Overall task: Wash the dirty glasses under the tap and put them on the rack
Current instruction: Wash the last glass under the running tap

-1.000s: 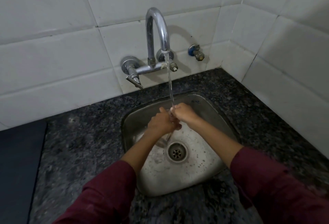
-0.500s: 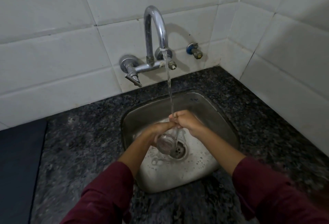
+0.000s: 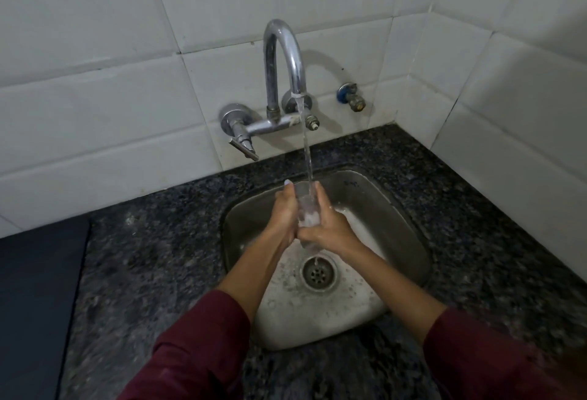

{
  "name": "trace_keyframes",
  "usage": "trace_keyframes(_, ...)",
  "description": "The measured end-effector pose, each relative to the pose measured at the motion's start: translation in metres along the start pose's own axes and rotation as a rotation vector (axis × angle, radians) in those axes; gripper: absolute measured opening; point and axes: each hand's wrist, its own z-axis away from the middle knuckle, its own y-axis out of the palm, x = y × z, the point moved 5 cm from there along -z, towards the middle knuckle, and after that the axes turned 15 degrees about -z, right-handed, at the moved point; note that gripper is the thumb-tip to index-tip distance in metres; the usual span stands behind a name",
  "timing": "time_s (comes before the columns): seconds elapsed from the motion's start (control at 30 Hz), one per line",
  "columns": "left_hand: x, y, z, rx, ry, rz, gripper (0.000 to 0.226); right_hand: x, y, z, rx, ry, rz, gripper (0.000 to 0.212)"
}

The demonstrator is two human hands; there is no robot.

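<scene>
A clear drinking glass (image 3: pixel 305 209) stands upright between both palms, right under the running stream from the chrome tap (image 3: pixel 284 60). Water falls into its open top and spills down toward the drain (image 3: pixel 318 273). My left hand (image 3: pixel 284 214) wraps the glass from the left, and my right hand (image 3: pixel 327 225) grips it from the right and below. All of this is over the steel sink (image 3: pixel 397 209). No rack and no other glasses are in view.
Dark speckled granite counter (image 3: pixel 152 256) surrounds the sink. A dark flat slab (image 3: pixel 35 298) lies at the far left. White tiled walls meet in a corner at the right, with a small blue valve (image 3: pixel 351 96) beside the tap.
The glass was tilted low over the drain half a second ago. Now both hands have raised it and turned it upright, mouth up under the stream.
</scene>
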Motion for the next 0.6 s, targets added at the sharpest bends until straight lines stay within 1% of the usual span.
trace_keyframes(0.07, -0.012, -0.006, 0.002, -0.194, 0.104, -0.274, 0.056, 0.009, 0.001, -0.002, -0.043, -0.109, 0.239, 0.114)
trace_keyframes(0.1, -0.021, -0.009, 0.006, -0.304, 0.192, -0.408, 0.053, 0.013, 0.003, -0.001, -0.045, -0.169, 0.401, 0.115)
trace_keyframes(0.13, -0.029, -0.010, 0.012, -0.378, 0.283, -0.471, 0.050, 0.015, 0.006, 0.001, -0.047, -0.213, 0.558, 0.113)
trace_keyframes(0.17, -0.037, -0.008, 0.018, -0.402, 0.366, -0.463, 0.049, 0.017, 0.009, 0.003, -0.064, -0.243, 0.678, 0.110)
trace_keyframes(0.2, -0.041, -0.007, 0.022, -0.403, 0.418, -0.426, 0.049, 0.019, 0.011, 0.005, -0.087, -0.255, 0.741, 0.108)
trace_keyframes(0.27, -0.045, -0.009, 0.022, -0.417, 0.427, -0.344, 0.053, 0.018, 0.014, 0.006, -0.089, -0.264, 0.710, 0.110)
trace_keyframes(0.3, -0.045, -0.011, 0.020, -0.416, 0.418, -0.314, 0.055, 0.017, 0.014, 0.005, -0.067, -0.251, 0.625, 0.114)
trace_keyframes(0.33, -0.044, -0.013, 0.016, -0.403, 0.407, -0.279, 0.058, 0.017, 0.013, 0.004, -0.038, -0.221, 0.487, 0.119)
trace_keyframes(0.37, -0.042, -0.014, 0.013, -0.380, 0.390, -0.226, 0.059, 0.016, 0.010, 0.001, -0.004, -0.164, 0.290, 0.122)
trace_keyframes(0.4, -0.040, -0.016, 0.011, -0.361, 0.361, -0.165, 0.058, 0.014, 0.007, -0.001, 0.035, -0.091, 0.047, 0.121)
trace_keyframes(0.43, -0.038, -0.017, 0.009, -0.344, 0.332, -0.097, 0.057, 0.013, 0.006, -0.001, 0.089, -0.007, -0.202, 0.113)
trace_keyframes(0.47, -0.036, -0.017, 0.008, -0.330, 0.309, -0.021, 0.057, 0.013, 0.006, 0.001, 0.160, 0.069, -0.424, 0.100)
trace_keyframes(0.5, -0.034, -0.018, 0.007, -0.320, 0.289, 0.051, 0.057, 0.013, 0.007, 0.002, 0.230, 0.133, -0.581, 0.087)
trace_keyframes(0.53, -0.031, -0.020, 0.006, -0.316, 0.270, 0.102, 0.056, 0.016, 0.008, 0.005, 0.289, 0.177, -0.668, 0.078)
trace_keyframes(0.57, -0.030, -0.021, 0.006, -0.309, 0.262, 0.123, 0.055, 0.017, 0.008, 0.005, 0.310, 0.214, -0.696, 0.074)
trace_keyframes(0.6, -0.031, -0.022, 0.005, -0.309, 0.281, 0.095, 0.054, 0.017, 0.008, 0.006, 0.299, 0.243, -0.666, 0.074)
